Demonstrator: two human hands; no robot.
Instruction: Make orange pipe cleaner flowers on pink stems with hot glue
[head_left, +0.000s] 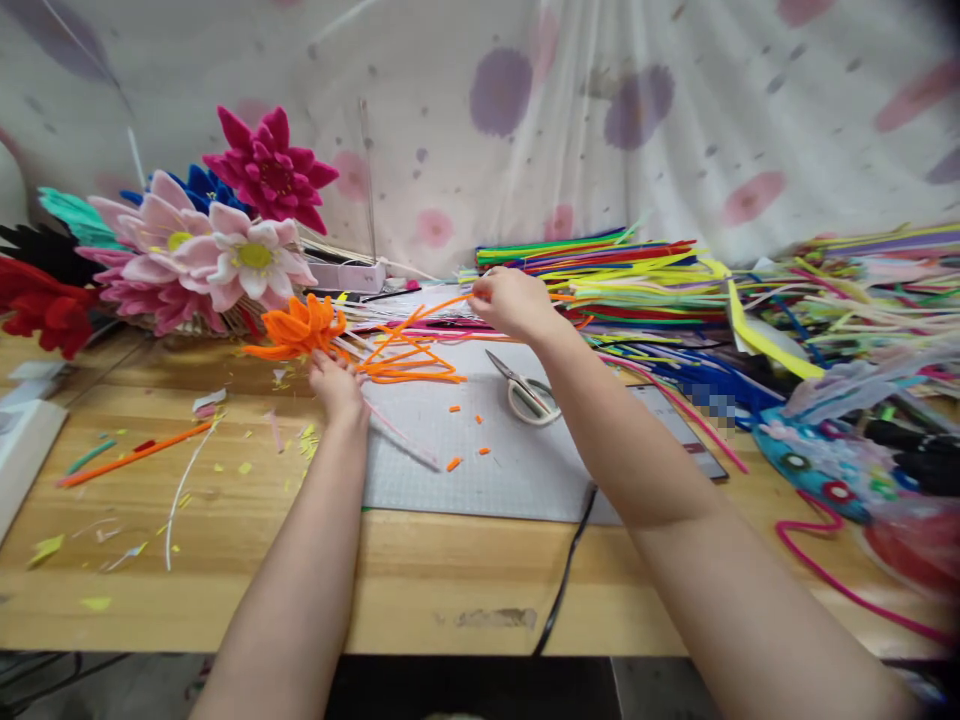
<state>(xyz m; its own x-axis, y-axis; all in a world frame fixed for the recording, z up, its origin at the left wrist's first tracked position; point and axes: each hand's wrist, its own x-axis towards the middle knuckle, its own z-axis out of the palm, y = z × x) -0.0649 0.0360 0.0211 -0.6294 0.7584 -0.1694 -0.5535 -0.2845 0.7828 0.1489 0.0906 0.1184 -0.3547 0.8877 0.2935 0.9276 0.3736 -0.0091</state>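
An orange flower [300,325] made of fuzzy pipe cleaners is held from below by my left hand [336,388], its fingers closed around the base. Several orange pipe cleaner stems [416,370] fan out to the right from under it, over the grey cutting mat [480,480]. Above the mat, my right hand [517,300] pinches an orange pipe cleaner [442,303]. Scissors with pale handles [529,392] lie on the mat just below my right hand. Small orange offcuts [454,464] are scattered nearby.
Finished pink and white flowers [251,255] and a magenta flower [274,170] stand at the back left. Bundles of coloured pipe cleaners [637,285] line the back right. A black cable [566,580] hangs over the front edge. Scraps and an orange pipe cleaner [135,455] lie left.
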